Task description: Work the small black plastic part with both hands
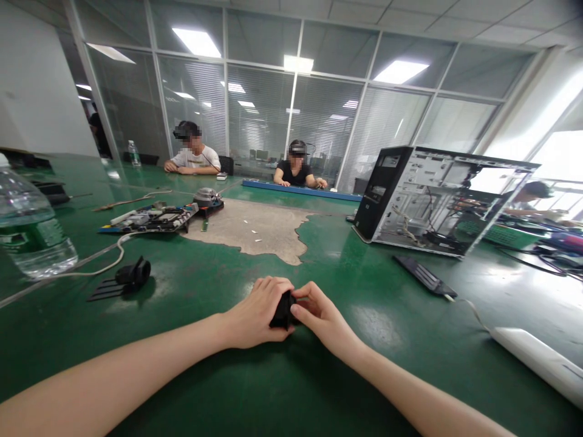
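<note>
We count 1 PC case [387, 200], 1 circuit board [159, 220], 2 water bottles [34, 233] on the green table [218, 388]; front ctr, our L hand [257, 311] curls fingers round 1 blk plastic part [281, 311], R hand [322, 314] pinches its right edge, thumb & index nearly tog

Glossy green tabletop [195, 288]; on it water bottle [34, 237], circuit board [157, 218], open computer case [381, 194].

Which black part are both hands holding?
The small black part between the left hand and right hand; the pronged black piece at left and the slotted black strip at right lie untouched on the table.
</note>
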Tool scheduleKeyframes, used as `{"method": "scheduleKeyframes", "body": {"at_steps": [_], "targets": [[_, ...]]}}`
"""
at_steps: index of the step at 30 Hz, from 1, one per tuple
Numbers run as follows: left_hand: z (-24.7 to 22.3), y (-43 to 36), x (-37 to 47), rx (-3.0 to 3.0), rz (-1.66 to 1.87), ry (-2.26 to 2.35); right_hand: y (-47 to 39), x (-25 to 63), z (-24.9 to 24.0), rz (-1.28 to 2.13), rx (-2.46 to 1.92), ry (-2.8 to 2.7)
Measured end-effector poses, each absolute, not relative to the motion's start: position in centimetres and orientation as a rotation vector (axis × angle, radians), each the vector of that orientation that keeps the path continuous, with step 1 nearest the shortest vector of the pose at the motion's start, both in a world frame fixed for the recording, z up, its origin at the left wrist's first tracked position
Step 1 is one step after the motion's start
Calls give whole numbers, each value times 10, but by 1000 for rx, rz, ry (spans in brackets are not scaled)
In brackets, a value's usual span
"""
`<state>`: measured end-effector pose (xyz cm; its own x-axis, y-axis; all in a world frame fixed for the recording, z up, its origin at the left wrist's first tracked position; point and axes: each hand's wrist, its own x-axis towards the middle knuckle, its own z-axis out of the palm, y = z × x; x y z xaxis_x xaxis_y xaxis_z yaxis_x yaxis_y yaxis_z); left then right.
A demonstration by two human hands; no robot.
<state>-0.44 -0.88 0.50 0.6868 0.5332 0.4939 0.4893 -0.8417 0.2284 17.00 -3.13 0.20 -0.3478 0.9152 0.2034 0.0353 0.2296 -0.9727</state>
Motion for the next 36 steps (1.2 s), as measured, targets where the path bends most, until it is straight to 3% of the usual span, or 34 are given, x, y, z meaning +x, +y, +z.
{"method": "scheduleKeyframes", "body": {"at_steps": [36], "targets": [[-1, -6, -4, 2796, 899, 826, -30, 170, 0, 1288, -924, -1599]]}}
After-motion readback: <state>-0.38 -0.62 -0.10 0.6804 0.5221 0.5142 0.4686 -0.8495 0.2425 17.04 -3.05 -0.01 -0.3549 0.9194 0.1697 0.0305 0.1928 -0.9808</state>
